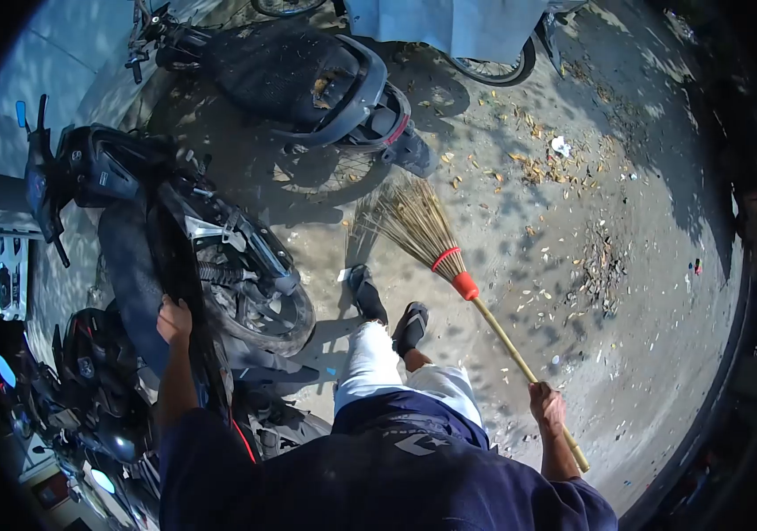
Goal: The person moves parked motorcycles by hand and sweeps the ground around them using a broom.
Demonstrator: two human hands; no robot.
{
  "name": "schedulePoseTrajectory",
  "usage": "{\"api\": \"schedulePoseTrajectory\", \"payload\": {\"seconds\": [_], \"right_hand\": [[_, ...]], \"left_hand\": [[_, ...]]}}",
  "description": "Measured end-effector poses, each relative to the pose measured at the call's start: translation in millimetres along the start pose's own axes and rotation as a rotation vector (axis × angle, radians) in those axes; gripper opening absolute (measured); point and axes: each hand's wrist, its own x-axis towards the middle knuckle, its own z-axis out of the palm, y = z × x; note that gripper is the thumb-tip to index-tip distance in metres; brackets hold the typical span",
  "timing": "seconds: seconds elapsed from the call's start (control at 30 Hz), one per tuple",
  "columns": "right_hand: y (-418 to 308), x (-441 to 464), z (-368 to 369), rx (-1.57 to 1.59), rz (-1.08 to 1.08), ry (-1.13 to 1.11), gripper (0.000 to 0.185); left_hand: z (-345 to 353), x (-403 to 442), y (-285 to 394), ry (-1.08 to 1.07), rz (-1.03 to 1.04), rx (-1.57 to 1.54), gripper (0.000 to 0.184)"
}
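My right hand (548, 405) is closed round the bamboo handle (509, 343) of a broom, close to its free end. The broom's stiff bristles (415, 217) fan out over the ground ahead of my feet, bound with red bands at a red collar. To the left, my left hand (174, 320) rests on a parked black motorbike, its fingers curled at the edge of the dark seat (128, 279). The bike's rear wheel (294, 323) lies between that hand and my feet.
Another scooter (285, 84) stands ahead, beside a covered thing with spoked wheels (494, 71). More motorbikes (100, 372) crowd the lower left. Dry leaves (542, 166), a crumpled white scrap (561, 146) and a darker litter patch (604, 270) lie on the ground to the right.
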Motion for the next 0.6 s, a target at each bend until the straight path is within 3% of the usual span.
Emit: {"api": "schedulePoseTrajectory", "payload": {"seconds": [0.2,0.33,0.53,0.6], "right_hand": [[-21.7,-12.7,16.0,-0.068,-0.305,0.058,0.034],[-67.4,46.4,40.7,-0.194,-0.363,0.053,0.034],[-2.2,103.8,-18.6,-0.274,-0.204,0.241,0.036],[19.3,107.9,-41.2,-0.266,-0.18,0.2,0.034]], "left_hand": [[7.3,3.1,-3.9,0.004,0.031,-0.043,0.036],[8.4,5.9,-3.3,-0.019,0.013,-0.063,0.035],[-23.8,-13.9,9.2,-0.008,0.031,-0.077,0.035],[-31.9,-19.3,14.5,-0.029,0.027,-0.087,0.035]]}}
